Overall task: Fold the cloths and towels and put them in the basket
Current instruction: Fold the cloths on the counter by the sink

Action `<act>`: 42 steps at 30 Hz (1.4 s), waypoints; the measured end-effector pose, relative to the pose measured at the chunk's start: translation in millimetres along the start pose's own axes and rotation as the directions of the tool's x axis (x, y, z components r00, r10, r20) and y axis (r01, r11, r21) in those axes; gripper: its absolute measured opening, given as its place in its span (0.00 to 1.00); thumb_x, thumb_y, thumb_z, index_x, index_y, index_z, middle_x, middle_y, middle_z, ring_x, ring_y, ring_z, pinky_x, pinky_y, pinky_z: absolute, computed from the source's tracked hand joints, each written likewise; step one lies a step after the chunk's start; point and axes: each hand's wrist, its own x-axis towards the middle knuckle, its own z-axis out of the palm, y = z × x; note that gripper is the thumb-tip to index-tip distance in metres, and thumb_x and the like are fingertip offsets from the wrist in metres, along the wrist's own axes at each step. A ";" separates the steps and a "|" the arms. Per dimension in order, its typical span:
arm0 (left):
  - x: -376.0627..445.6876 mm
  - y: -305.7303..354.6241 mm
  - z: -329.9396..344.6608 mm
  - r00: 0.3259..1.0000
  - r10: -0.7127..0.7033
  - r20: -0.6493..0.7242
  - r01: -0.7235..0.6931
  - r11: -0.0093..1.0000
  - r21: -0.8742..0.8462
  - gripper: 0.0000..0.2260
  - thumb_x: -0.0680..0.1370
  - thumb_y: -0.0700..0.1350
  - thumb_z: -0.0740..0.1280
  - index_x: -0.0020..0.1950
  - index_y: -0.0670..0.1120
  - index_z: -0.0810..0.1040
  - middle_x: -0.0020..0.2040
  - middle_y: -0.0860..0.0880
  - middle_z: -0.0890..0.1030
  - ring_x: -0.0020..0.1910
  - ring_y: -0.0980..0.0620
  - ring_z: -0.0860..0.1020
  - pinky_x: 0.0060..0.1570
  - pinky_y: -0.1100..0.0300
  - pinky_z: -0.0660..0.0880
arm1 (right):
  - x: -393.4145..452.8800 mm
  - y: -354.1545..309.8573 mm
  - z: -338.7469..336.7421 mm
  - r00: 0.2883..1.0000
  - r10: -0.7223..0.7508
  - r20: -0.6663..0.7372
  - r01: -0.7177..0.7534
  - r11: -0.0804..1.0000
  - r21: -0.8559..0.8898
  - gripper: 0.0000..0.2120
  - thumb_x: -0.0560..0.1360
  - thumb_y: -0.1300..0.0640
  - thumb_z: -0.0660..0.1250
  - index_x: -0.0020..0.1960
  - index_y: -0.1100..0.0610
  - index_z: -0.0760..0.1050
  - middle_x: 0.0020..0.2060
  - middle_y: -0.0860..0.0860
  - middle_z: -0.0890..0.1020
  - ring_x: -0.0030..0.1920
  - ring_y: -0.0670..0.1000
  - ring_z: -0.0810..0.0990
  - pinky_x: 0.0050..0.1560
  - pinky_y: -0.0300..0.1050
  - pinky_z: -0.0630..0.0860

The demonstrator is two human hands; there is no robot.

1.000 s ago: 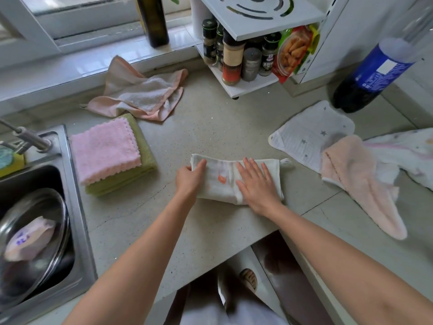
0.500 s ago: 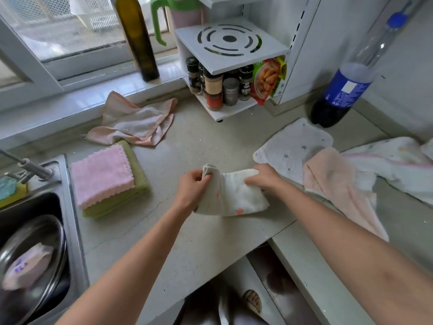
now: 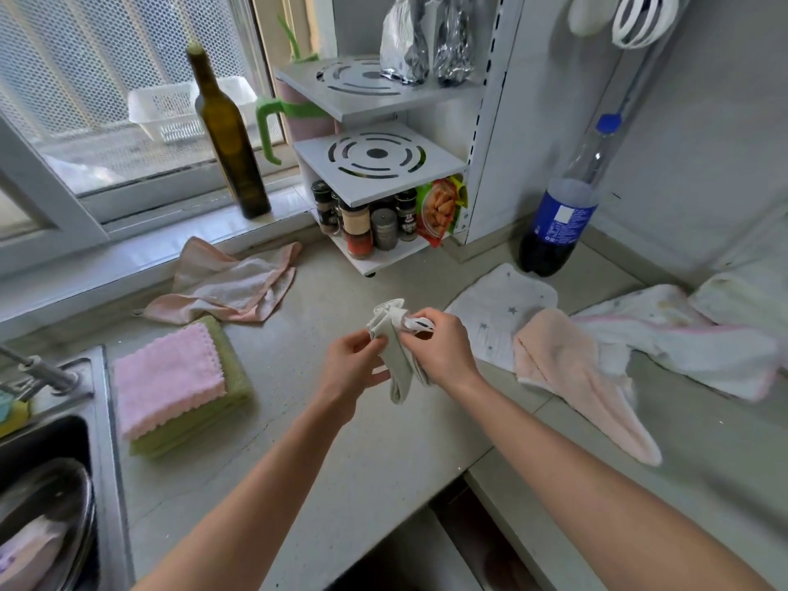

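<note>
Above the grey countertop (image 3: 383, 454), both hands are holding a small white cloth (image 3: 394, 356) bunched in the air: the left hand (image 3: 351, 373) is pinching its near edge between thumb and curled fingers, while the right hand (image 3: 443, 349) is gripping its top with fingers wrapped around it. Beside the sink (image 3: 102, 420), a folded pink cloth (image 3: 166, 379) is lying on a folded green cloth (image 3: 232, 377), and a crumpled pink towel (image 3: 232, 285) is sitting under the window. Right of the hands, a star-print cloth (image 3: 499, 317), a peach towel (image 3: 571, 368) and a white towel (image 3: 682, 334) are lying spread and overlapping.
</note>
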 end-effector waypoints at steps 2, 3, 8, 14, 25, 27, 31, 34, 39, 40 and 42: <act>0.0 2.6 2.2 1.000 0.007 0.008 -0.006 1.000 -0.019 0.08 0.79 0.38 0.63 0.55 0.42 0.81 0.48 0.44 0.83 0.45 0.49 0.83 0.40 0.59 0.80 | -1.7 -0.8 1.3 0.998 -0.057 -0.006 0.056 0.998 -0.030 0.05 0.72 0.57 0.70 0.44 0.59 0.78 0.36 0.51 0.81 0.39 0.51 0.79 0.40 0.49 0.77; 0.2 3.8 2.8 1.000 0.003 0.020 -0.003 0.999 -0.033 0.09 0.80 0.39 0.62 0.54 0.43 0.81 0.49 0.44 0.83 0.47 0.48 0.83 0.43 0.58 0.80 | -2.3 -0.7 2.4 0.996 -0.084 -0.004 0.084 0.995 -0.045 0.04 0.72 0.57 0.70 0.44 0.58 0.78 0.36 0.51 0.81 0.39 0.51 0.79 0.41 0.51 0.78; 5.8 18.1 -3.4 0.987 -0.134 0.093 0.149 0.972 -0.181 0.23 0.78 0.61 0.59 0.54 0.44 0.81 0.48 0.45 0.84 0.49 0.47 0.82 0.51 0.51 0.77 | -6.8 -5.0 5.9 0.965 -0.236 0.113 0.251 0.956 -0.153 0.10 0.74 0.52 0.69 0.52 0.56 0.79 0.46 0.50 0.77 0.45 0.49 0.77 0.48 0.49 0.78; 21.9 19.9 -25.3 0.998 -0.025 -0.051 0.028 0.998 0.060 0.12 0.76 0.47 0.69 0.53 0.40 0.79 0.46 0.41 0.80 0.43 0.47 0.80 0.39 0.56 0.78 | -5.5 -18.2 4.4 0.892 -0.285 0.351 0.346 0.930 -0.124 0.16 0.75 0.66 0.60 0.60 0.60 0.78 0.55 0.52 0.79 0.54 0.49 0.78 0.58 0.45 0.75; 24.5 39.9 -70.3 0.879 0.337 0.338 -0.470 0.738 0.484 0.04 0.77 0.40 0.68 0.51 0.43 0.78 0.39 0.53 0.76 0.36 0.60 0.71 0.35 0.68 0.67 | 47.2 -27.4 -37.8 0.781 -0.285 0.556 0.536 0.762 -0.364 0.14 0.73 0.59 0.69 0.57 0.50 0.75 0.70 0.50 0.65 0.74 0.51 0.57 0.73 0.54 0.57; 25.1 43.4 -72.6 0.862 0.329 0.385 -0.497 0.696 0.517 0.04 0.77 0.40 0.68 0.51 0.42 0.78 0.39 0.53 0.77 0.37 0.60 0.71 0.37 0.69 0.68 | 52.1 -28.1 -38.2 0.718 -0.255 0.648 0.621 0.655 -0.430 0.15 0.73 0.54 0.70 0.59 0.49 0.75 0.67 0.50 0.69 0.71 0.50 0.62 0.70 0.51 0.63; 24.2 47.6 -73.4 0.881 0.371 0.294 -0.473 0.715 0.514 0.04 0.79 0.42 0.65 0.51 0.43 0.77 0.40 0.50 0.76 0.36 0.60 0.71 0.37 0.69 0.68 | 53.1 -41.2 -34.8 0.721 -0.336 0.606 0.623 0.697 -0.354 0.08 0.75 0.51 0.69 0.46 0.56 0.78 0.44 0.48 0.76 0.43 0.47 0.75 0.45 0.44 0.73; 22.0 42.9 -60.9 0.906 0.423 0.021 -0.394 0.825 0.405 0.06 0.80 0.44 0.64 0.53 0.43 0.77 0.43 0.50 0.78 0.39 0.59 0.74 0.41 0.65 0.72 | 49.2 -53.9 -28.0 0.781 -0.407 0.473 0.549 0.809 -0.210 0.10 0.74 0.52 0.70 0.39 0.58 0.75 0.33 0.46 0.73 0.33 0.43 0.70 0.35 0.38 0.65; 20.3 35.3 -38.3 0.841 0.484 -0.240 -0.368 0.839 0.401 0.08 0.81 0.48 0.61 0.50 0.44 0.72 0.41 0.51 0.76 0.40 0.53 0.74 0.39 0.61 0.69 | 47.4 -69.5 -18.2 0.923 -0.255 0.288 0.231 0.966 0.114 0.11 0.72 0.56 0.72 0.44 0.57 0.70 0.39 0.54 0.79 0.38 0.50 0.77 0.35 0.43 0.73; 21.4 35.9 -37.9 0.832 0.504 -0.233 -0.366 0.814 0.452 0.09 0.81 0.48 0.61 0.49 0.43 0.72 0.40 0.51 0.75 0.39 0.53 0.73 0.37 0.62 0.66 | 48.2 -70.7 -17.8 0.944 -0.210 0.256 0.174 0.972 0.157 0.11 0.72 0.57 0.72 0.47 0.57 0.69 0.42 0.56 0.80 0.40 0.51 0.78 0.35 0.43 0.74; 26.8 39.2 -39.2 0.842 0.493 -0.217 -0.319 0.781 0.537 0.11 0.81 0.48 0.60 0.49 0.40 0.72 0.42 0.49 0.75 0.40 0.52 0.73 0.38 0.62 0.63 | 48.7 -70.1 -15.9 0.970 -0.093 0.226 0.033 0.966 0.255 0.14 0.73 0.60 0.70 0.53 0.55 0.67 0.47 0.60 0.80 0.41 0.53 0.79 0.33 0.43 0.74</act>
